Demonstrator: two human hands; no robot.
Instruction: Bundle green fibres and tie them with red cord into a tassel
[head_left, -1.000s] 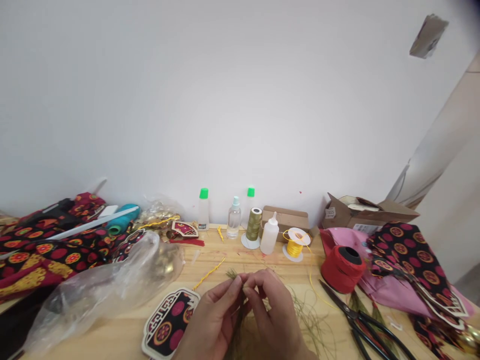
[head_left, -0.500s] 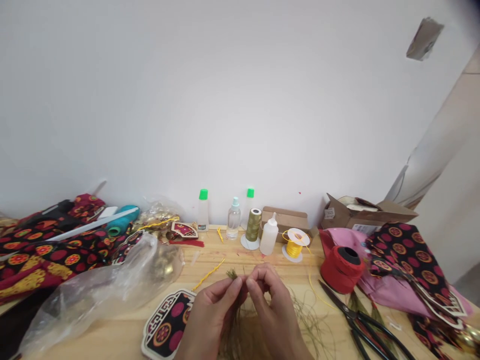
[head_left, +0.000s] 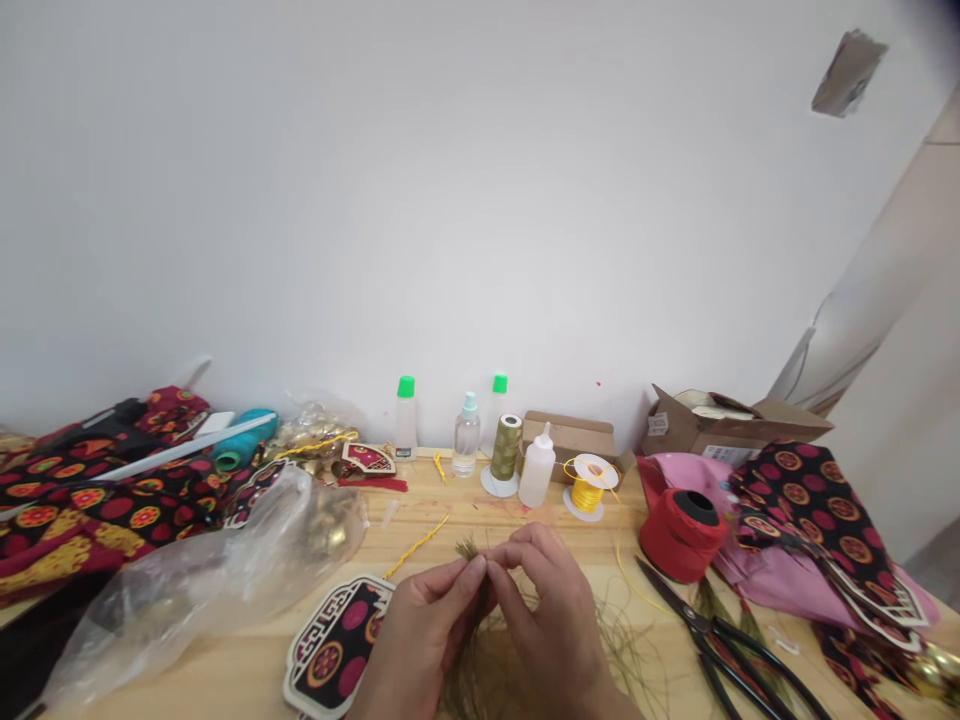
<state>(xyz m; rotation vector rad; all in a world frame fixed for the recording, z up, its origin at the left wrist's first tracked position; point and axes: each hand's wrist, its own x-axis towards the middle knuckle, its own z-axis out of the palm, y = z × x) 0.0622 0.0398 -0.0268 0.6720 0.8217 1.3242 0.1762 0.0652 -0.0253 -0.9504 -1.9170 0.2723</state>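
My left hand [head_left: 424,640] and my right hand [head_left: 547,625] meet at the bottom centre of the wooden table [head_left: 480,515]. Both pinch a bundle of olive-green threads [head_left: 466,548], whose short tuft sticks up just above my left fingertips. Loose strands of the same thread [head_left: 622,640] trail over the table to the right of my right hand. A patterned fabric-covered ornament [head_left: 334,645] lies flat just left of my left hand.
Behind my hands stand glue bottles [head_left: 406,418], an olive thread spool [head_left: 506,450], a white squeeze bottle [head_left: 538,468] and a yellow cord reel [head_left: 589,487]. A red spool [head_left: 684,534] and black scissors [head_left: 720,640] lie right. A clear plastic bag [head_left: 217,570] and patterned cloth [head_left: 82,500] fill the left.
My fingers have shifted slightly on the thread bundle, the right hand's fingertips rising a little. The view has barely moved.
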